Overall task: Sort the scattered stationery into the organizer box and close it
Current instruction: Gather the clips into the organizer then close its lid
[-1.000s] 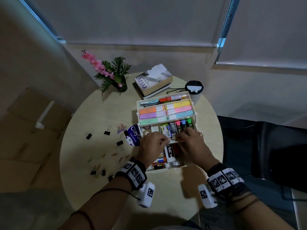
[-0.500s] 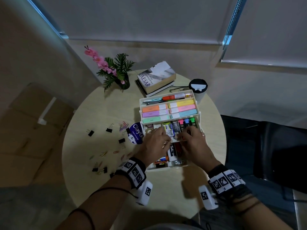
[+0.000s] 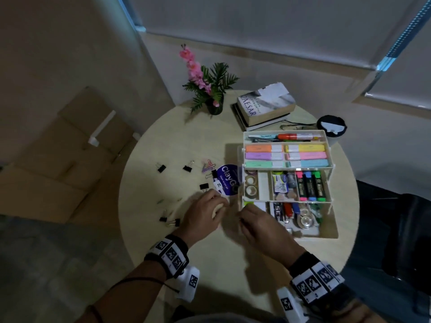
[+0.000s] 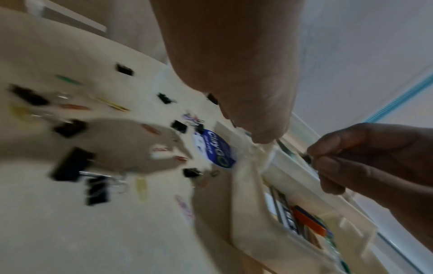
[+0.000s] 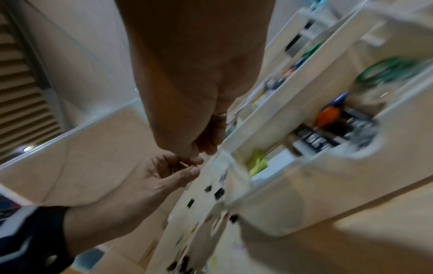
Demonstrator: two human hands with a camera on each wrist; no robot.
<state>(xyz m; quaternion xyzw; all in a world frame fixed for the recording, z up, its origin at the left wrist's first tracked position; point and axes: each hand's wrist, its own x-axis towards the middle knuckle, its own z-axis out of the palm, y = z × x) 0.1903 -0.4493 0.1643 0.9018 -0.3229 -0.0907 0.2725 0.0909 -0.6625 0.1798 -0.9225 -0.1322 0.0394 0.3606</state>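
The white organizer box [image 3: 283,131] stands open in three stepped tiers on the right of the round table [image 3: 221,257], filled with highlighters, markers, tape rolls and pens. Black binder clips [image 3: 161,168] and coloured paper clips [image 3: 208,165] lie scattered to its left, around a blue round ClayGo pack [image 3: 227,180]. My left hand [image 3: 218,202] hovers cupped beside the box's front left corner, fingers loosely bent. My right hand [image 3: 242,214] sits at that corner with fingers curled, fingertips nearly touching the left hand's [image 5: 194,171]. The wrist views are blurred; whether the right fingers [image 4: 328,161] pinch something is unclear.
A potted plant with pink flowers [image 3: 214,106], stacked books [image 3: 265,106] and a black-lidded cup [image 3: 331,124] stand along the table's far edge. A dark chair [image 3: 408,217] is at the right. Cardboard boxes [image 3: 70,141] lie on the floor at the left.
Both hands have left the middle tray and moved left and back toward me, to the box's front left corner near the scattered clips. The middle tray's contents now show uncovered.
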